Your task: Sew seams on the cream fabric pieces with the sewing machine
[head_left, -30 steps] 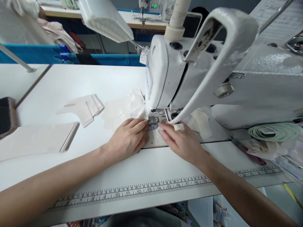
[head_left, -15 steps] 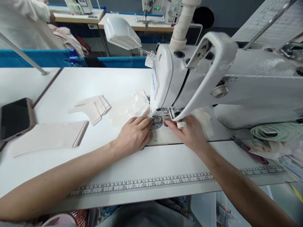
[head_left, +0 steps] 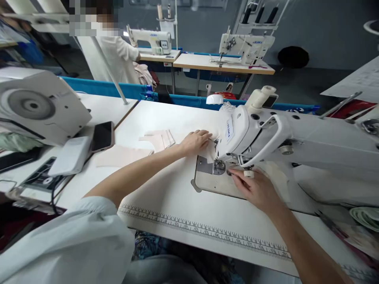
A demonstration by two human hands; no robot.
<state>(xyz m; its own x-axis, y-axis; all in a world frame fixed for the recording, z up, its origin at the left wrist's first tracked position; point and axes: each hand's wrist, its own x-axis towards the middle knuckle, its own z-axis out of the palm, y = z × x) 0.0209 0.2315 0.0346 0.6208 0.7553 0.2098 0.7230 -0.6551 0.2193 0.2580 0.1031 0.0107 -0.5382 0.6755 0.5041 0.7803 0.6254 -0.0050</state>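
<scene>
My left hand point(head_left: 196, 142) is behind and left of the presser foot point(head_left: 219, 165) of a white sewing machine point(head_left: 237, 130). Its fingers are bent together on a pale fabric piece point(head_left: 211, 153), which lies partly hidden under the hand and beside the machine head. To the right of the foot is my right hand point(head_left: 254, 187), thumb and forefinger closed near the needle plate point(head_left: 207, 165); what they pinch, if anything, is too small to make out. Another pale fabric piece point(head_left: 278, 177) lies under the machine arm, behind my right hand.
Cut fabric pieces point(head_left: 160, 139) and a larger stack point(head_left: 124, 156) lie left of my forearm. Beyond them are a phone point(head_left: 102, 136), a white box point(head_left: 70, 156) and a second machine point(head_left: 41, 104). A printed ruler point(head_left: 207, 232) runs along the front edge. Another person sits across the room.
My left hand has moved from just left of the presser foot to farther back, uncovering the plate. My right hand stays by the foot. The view has tilted up and turned left.
</scene>
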